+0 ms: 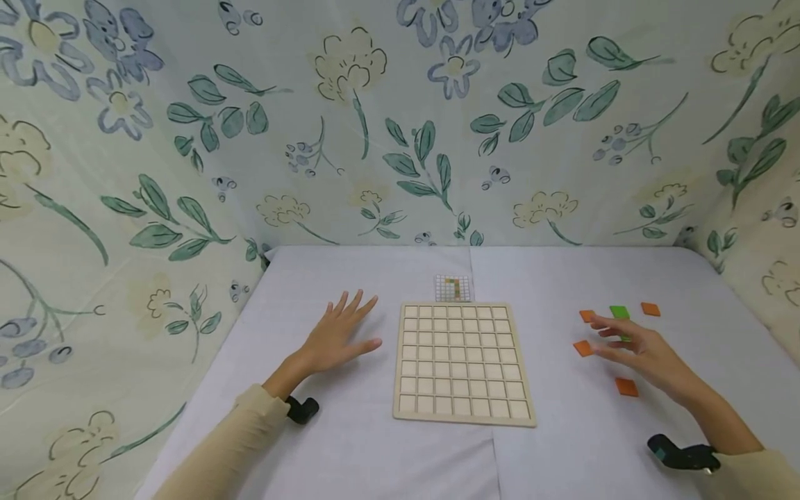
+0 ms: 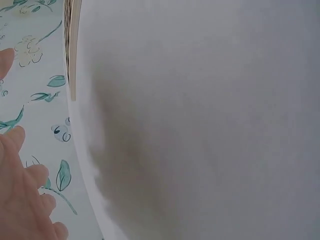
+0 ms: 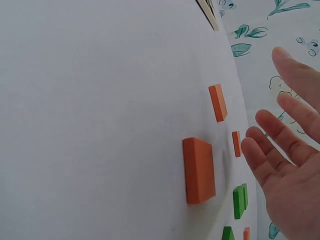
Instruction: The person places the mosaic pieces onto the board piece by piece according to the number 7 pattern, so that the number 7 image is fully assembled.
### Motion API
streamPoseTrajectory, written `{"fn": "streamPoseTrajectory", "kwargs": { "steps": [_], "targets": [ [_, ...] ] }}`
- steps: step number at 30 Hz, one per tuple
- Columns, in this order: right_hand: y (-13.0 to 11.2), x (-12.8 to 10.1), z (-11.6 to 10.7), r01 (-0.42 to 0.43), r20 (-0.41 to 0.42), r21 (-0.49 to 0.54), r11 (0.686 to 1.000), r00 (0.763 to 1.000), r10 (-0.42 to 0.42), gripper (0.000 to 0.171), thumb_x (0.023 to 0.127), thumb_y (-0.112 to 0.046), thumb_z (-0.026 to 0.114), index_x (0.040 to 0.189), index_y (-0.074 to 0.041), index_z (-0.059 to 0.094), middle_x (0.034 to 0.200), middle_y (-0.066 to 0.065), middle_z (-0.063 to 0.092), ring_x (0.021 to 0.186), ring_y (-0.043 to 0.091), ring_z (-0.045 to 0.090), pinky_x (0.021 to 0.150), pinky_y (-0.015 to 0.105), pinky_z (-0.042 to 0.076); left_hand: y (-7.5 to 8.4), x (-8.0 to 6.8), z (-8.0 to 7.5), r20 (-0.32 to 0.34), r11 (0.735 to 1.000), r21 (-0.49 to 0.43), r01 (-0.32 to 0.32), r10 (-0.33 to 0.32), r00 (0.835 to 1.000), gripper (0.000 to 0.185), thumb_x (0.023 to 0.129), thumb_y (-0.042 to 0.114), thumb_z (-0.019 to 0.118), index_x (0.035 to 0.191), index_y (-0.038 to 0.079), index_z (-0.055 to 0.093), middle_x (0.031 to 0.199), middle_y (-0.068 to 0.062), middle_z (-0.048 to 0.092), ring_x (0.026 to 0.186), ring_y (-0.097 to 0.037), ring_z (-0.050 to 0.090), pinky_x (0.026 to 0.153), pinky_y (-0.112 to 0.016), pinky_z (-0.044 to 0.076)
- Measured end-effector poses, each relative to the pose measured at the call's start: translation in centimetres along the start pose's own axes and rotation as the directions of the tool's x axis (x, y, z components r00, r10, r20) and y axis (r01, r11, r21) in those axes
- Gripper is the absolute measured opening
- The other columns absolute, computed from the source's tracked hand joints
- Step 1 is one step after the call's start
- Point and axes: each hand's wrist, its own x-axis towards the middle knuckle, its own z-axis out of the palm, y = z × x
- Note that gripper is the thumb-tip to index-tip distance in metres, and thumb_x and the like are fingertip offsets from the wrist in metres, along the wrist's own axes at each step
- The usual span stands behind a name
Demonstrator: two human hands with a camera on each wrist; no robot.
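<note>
Over near the worktop's right edge, the right hand (image 1: 637, 351) hovers with fingers spread, holding nothing, above small flat orange square tiles (image 1: 583, 348).

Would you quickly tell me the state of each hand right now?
Left hand: open, fingers spread, flat on the table.
Right hand: open, holding nothing, above the orange tiles.

White tabletop (image 1: 375, 458) with a seam down the middle; wooden grid board (image 1: 462, 361) lying flat at centre, cells bare; small pattern card (image 1: 453, 287) just behind the board's far edge, showing coloured squares; floral cloth backdrop (image 1: 400, 125) with green leaves and pale flowers enclosing the back and both sides.
</note>
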Motion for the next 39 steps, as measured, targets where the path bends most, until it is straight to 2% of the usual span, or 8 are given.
{"fn": "streamPoseTrajectory", "kwargs": {
  "steps": [6,13,20,27,39],
  "targets": [
    [0.8,0.1,0.2,-0.045,0.042,0.011,0.999,0.998,0.044,0.055,0.092,-0.015,0.075,0.138,0.007,0.053,0.12,0.022,0.061,0.096,-0.007,0.055,0.077,0.01,0.048,0.6,0.3,0.7,0.041,1.0,0.006,-0.028,0.028,0.999,0.084,0.093,0.072,0.045,0.161,0.032,0.016,0.165,-0.013,0.012,0.15,-0.041,0.005,0.116,-0.063,0.007],
    [1.3,0.2,0.6,-0.063,0.065,-0.009,0.998,0.996,0.064,0.054,0.09,-0.017,0.077,0.135,0.005,0.057,0.122,0.019,0.06,0.094,0.005,0.056,0.077,0.011,0.048,1.2,0.7,1.4,0.099,0.999,0.009,-0.05,0.048,0.994,0.085,0.092,0.075,0.041,0.161,0.033,0.015,0.166,-0.01,0.009,0.151,-0.039,0.003,0.117,-0.06,0.005],
    [1.5,0.4,0.5,-0.119,0.104,-0.062,0.991,0.987,0.125,0.057,0.089,-0.025,0.078,0.134,0.004,0.059,0.123,0.021,0.061,0.092,0.003,0.057,0.075,0.015,0.051,1.7,1.1,2.0,0.152,0.997,0.026,-0.075,0.07,0.986,0.083,0.094,0.072,0.042,0.161,0.03,0.017,0.166,-0.01,0.007,0.151,-0.04,0.001,0.117,-0.059,0.004],
    [1.8,0.9,0.7,-0.104,0.115,-0.09,0.99,0.987,0.114,0.049,0.086,-0.022,0.081,0.125,0.004,0.066,0.121,0.02,0.063,0.091,0.006,0.057,0.074,0.015,0.051,1.8,1.2,2.7,0.189,0.997,0.03,-0.064,0.057,0.98,0.082,0.094,0.071,0.043,0.161,0.031,0.018,0.166,-0.008,0.005,0.151,-0.037,-0.002,0.118,-0.056,0.001],
    [1.8,1.4,0.9,-0.083,0.115,-0.135,0.987,0.988,0.099,0.04,0.084,-0.014,0.081,0.119,0.002,0.069,0.112,0.012,0.061,0.085,0.008,0.053,0.072,0.018,0.05,1.6,1.3,3.4,0.213,0.994,0.071,-0.078,0.061,0.975,0.083,0.093,0.077,0.036,0.161,0.033,0.017,0.166,-0.006,0.004,0.151,-0.034,-0.003,0.119,-0.053,0.001]
  ]
}}
